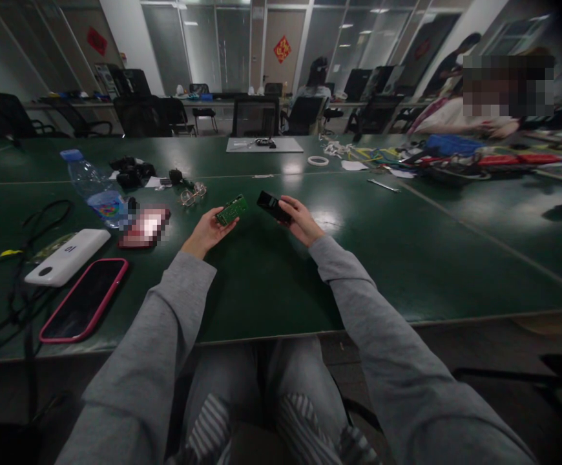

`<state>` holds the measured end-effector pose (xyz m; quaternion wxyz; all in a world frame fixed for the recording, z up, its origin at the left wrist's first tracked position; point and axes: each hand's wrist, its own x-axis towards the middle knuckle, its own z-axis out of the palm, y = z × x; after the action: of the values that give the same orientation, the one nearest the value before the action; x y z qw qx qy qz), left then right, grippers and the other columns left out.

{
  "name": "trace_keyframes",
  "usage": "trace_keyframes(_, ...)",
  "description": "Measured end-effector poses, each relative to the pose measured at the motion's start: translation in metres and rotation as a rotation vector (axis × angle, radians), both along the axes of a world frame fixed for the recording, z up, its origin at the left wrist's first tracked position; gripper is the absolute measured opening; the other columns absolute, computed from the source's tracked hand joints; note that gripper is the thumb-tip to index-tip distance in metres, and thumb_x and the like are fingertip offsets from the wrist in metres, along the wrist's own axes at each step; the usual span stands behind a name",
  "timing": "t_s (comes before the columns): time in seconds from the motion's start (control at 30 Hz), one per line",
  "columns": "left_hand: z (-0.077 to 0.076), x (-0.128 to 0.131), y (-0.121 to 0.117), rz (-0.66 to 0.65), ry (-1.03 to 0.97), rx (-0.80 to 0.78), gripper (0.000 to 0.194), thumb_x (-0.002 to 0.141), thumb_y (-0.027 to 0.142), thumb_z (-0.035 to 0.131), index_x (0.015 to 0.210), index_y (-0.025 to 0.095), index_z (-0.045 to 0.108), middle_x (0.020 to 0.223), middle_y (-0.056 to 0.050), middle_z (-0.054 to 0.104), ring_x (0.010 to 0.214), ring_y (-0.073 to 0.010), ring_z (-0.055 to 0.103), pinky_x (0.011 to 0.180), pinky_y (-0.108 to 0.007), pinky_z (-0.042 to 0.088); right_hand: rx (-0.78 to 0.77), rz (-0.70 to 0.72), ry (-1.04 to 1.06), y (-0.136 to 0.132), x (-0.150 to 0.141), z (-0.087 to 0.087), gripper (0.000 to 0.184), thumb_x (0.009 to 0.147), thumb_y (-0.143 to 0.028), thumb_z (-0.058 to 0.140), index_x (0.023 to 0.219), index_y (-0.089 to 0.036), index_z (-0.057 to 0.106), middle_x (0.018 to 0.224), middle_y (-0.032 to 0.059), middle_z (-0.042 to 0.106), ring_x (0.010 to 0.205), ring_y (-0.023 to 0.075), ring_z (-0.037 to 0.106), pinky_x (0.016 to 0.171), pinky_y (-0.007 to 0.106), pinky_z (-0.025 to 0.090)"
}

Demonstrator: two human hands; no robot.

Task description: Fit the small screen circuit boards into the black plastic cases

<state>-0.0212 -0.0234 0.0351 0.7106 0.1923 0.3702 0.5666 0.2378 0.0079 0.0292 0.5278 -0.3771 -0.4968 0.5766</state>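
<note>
My left hand is raised over the dark green table, fingers closed around a small green circuit board that it holds tilted. My right hand is a short way to the right, closed on a small black rectangular part. The two pieces are apart, with a narrow gap between them. Both forearms wear grey sleeves and reach out from the near table edge.
On the left lie a phone in a pink case, a white power bank, a water bottle, black cables, glasses and black parts. A tape roll and clutter lie at the far right, where another person sits.
</note>
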Motion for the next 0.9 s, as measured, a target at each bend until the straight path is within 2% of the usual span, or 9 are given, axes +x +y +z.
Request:
trace_keyframes(0.17, -0.001, 0.0, 0.0, -0.011, -0.005, 0.002, 0.038, 0.083, 0.02, 0.061, 0.119, 0.009, 0.057, 0.094, -0.013, 0.072, 0.09, -0.0212, 0.071, 0.08, -0.028, 0.058, 0.033, -0.072, -0.064, 0.004, 0.001, -0.006, 0.062, 0.059, -0.028, 0.08, 0.114, -0.029, 0.053, 0.108, 0.0009, 0.06, 0.084, 0.0139, 0.062, 0.063, 0.025, 0.055)
trace_keyframes(0.3, 0.0, 0.0, 0.0, 0.002, 0.004, 0.001, 0.035, 0.083, 0.02, 0.062, 0.115, 0.007, 0.059, 0.092, -0.013, 0.072, 0.089, -0.0212, 0.071, 0.08, -0.027, 0.058, -0.019, 0.05, 0.017, 0.001, 0.001, -0.001, 0.045, 0.069, -0.038, 0.074, 0.107, -0.024, 0.054, 0.094, 0.002, 0.063, 0.07, 0.0138, 0.063, 0.056, 0.026, 0.052)
trace_keyframes(0.47, 0.001, 0.001, 0.0, 0.037, 0.05, 0.039, 0.028, 0.083, 0.02, 0.062, 0.109, 0.011, 0.062, 0.09, -0.011, 0.072, 0.086, -0.0195, 0.071, 0.079, -0.027, 0.057, 0.01, 0.093, -0.011, -0.002, -0.002, 0.001, 0.041, 0.075, -0.052, 0.07, 0.099, -0.023, 0.053, 0.094, 0.0039, 0.064, 0.072, 0.0155, 0.063, 0.066, 0.031, 0.056)
trace_keyframes(0.53, 0.0, 0.002, 0.002, 0.079, 0.124, 0.085, 0.027, 0.08, 0.018, 0.066, 0.106, 0.012, 0.063, 0.09, -0.009, 0.072, 0.085, -0.0188, 0.071, 0.08, -0.028, 0.056, 0.088, 0.03, -0.088, 0.001, -0.001, -0.001, 0.045, 0.077, -0.055, 0.067, 0.106, -0.025, 0.052, 0.103, 0.0052, 0.064, 0.081, 0.0176, 0.064, 0.078, 0.036, 0.057)
trace_keyframes(0.6, -0.003, 0.003, 0.003, 0.124, 0.226, 0.152, 0.03, 0.076, 0.014, 0.07, 0.105, 0.014, 0.064, 0.091, -0.008, 0.072, 0.083, -0.0176, 0.07, 0.081, -0.029, 0.055, 0.24, -0.073, -0.211, 0.004, 0.0, -0.005, 0.051, 0.077, -0.054, 0.067, 0.116, -0.026, 0.051, 0.113, 0.0065, 0.061, 0.098, 0.0211, 0.063, 0.091, 0.042, 0.054)
trace_keyframes(0.67, -0.006, 0.004, 0.005, 0.155, 0.321, 0.229, 0.036, 0.072, 0.012, 0.073, 0.107, 0.017, 0.065, 0.096, -0.007, 0.072, 0.084, -0.0163, 0.069, 0.083, -0.031, 0.054, 0.442, -0.148, -0.395, 0.006, 0.002, -0.009, 0.056, 0.076, -0.048, 0.069, 0.124, -0.026, 0.049, 0.121, 0.0077, 0.057, 0.114, 0.0246, 0.057, 0.102, 0.047, 0.048)
trace_keyframes(0.77, -0.01, 0.005, 0.006, 0.189, 0.435, 0.312, 0.045, 0.068, 0.011, 0.078, 0.11, 0.021, 0.066, 0.102, -0.005, 0.07, 0.087, -0.0147, 0.068, 0.086, -0.031, 0.052, 0.682, -0.136, -0.691, 0.004, 0.002, -0.014, 0.056, 0.075, -0.032, 0.07, 0.127, -0.025, 0.05, 0.128, 0.0088, 0.053, 0.123, 0.0275, 0.051, 0.108, 0.05, 0.042)
trace_keyframes(0.83, -0.01, 0.006, 0.005, 0.198, 0.486, 0.348, 0.049, 0.066, 0.011, 0.079, 0.111, 0.022, 0.067, 0.105, -0.004, 0.069, 0.088, -0.0141, 0.066, 0.087, -0.031, 0.051, 0.739, -0.101, -0.797, 0.001, 0.0, -0.016, 0.056, 0.074, -0.026, 0.068, 0.127, -0.025, 0.05, 0.13, 0.0087, 0.051, 0.123, 0.0278, 0.051, 0.108, 0.05, 0.042)
trace_keyframes(0.9, -0.01, 0.006, 0.003, 0.192, 0.501, 0.367, 0.05, 0.066, 0.011, 0.079, 0.113, 0.023, 0.066, 0.105, -0.004, 0.068, 0.088, -0.0139, 0.065, 0.087, -0.031, 0.051, 0.725, -0.109, -0.796, -0.001, -0.001, -0.017, 0.055, 0.074, -0.026, 0.068, 0.127, -0.025, 0.05, 0.128, 0.0088, 0.052, 0.119, 0.0278, 0.053, 0.106, 0.05, 0.043)
